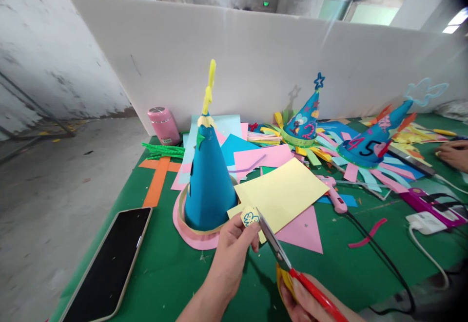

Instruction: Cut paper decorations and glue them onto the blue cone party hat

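Note:
My left hand (230, 254) pinches a small yellow paper piece (250, 216) with a blue flower drawn on it. My right hand (305, 302) grips red-handled scissors (288, 263), whose blades point up and meet the paper piece's right edge. Just left of the paper stands a blue paper cone hat (209, 176) with a pink brim and a yellow pipe-cleaner top. A yellow paper sheet (281, 193) and a pink triangle (303, 232) lie behind the scissors on the green table (161, 268).
A dark phone (107, 263) lies at the front left. A pink flask (164, 125), green pipe cleaners, coloured papers and two decorated cone hats (305, 120) sit further back. A pink glue gun (334, 195), cables and a power strip lie right. Another person's hand (453, 154) rests far right.

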